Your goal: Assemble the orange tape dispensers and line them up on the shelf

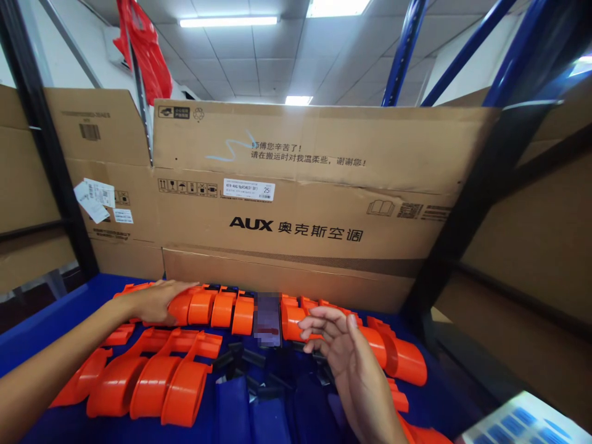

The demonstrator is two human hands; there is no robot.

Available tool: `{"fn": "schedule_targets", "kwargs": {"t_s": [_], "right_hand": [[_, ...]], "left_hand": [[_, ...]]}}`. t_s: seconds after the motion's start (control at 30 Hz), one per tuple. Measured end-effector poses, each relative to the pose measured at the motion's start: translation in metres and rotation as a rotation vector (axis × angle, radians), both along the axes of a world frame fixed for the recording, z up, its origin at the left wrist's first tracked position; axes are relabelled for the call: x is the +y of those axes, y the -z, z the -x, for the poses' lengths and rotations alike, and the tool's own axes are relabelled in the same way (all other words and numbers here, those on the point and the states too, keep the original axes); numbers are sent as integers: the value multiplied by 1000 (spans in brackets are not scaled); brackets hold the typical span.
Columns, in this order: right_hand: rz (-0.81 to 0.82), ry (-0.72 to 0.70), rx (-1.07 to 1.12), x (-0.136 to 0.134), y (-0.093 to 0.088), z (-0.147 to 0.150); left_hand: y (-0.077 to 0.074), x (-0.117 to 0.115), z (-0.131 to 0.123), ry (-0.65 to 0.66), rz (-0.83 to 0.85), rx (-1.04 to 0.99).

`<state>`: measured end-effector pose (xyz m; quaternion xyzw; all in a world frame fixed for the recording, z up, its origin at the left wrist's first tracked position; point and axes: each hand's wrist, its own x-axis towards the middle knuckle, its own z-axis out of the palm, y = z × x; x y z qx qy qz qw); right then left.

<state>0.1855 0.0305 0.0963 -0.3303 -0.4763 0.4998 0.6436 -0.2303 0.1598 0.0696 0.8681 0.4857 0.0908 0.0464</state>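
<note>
My left hand [155, 300] lies flat, fingers stretched out, on top of the left end of a back row of orange plastic parts [217, 308]. My right hand [345, 354] hovers over the blue surface with its fingers loosely curled and apart, holding nothing, just in front of the orange parts on the right [393, 354]. A dark phone [267, 319] lies between the two halves of the back row. A nearer row of orange curved parts [152, 382] sits at the lower left. Small black pieces [247, 361] lie scattered in the middle.
A large cardboard box marked AUX [296, 203] stands upright right behind the parts. More cardboard lines the left and right sides. Black and blue rack posts [467, 203] rise at the right. A sheet of blue labels [522, 425] shows at the bottom right.
</note>
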Motion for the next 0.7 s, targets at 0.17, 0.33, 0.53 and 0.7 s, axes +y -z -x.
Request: {"fn": "schedule_targets", "kwargs": {"t_s": [0.17,0.33,0.53,0.7], "right_hand": [[4,18,-9,0,1,2],[10,34,-30,-3,1,3],[-13,41,-8,-1,1,2],[-27,55,-58,-2,3,4]], "left_hand": [[6,0,7,-30,23,-4],[-13,-4,6,-7,-45,-46],[-67,-24,-2,17,-199,-104],[-85,-70,-63,112,-362,-256]]}}
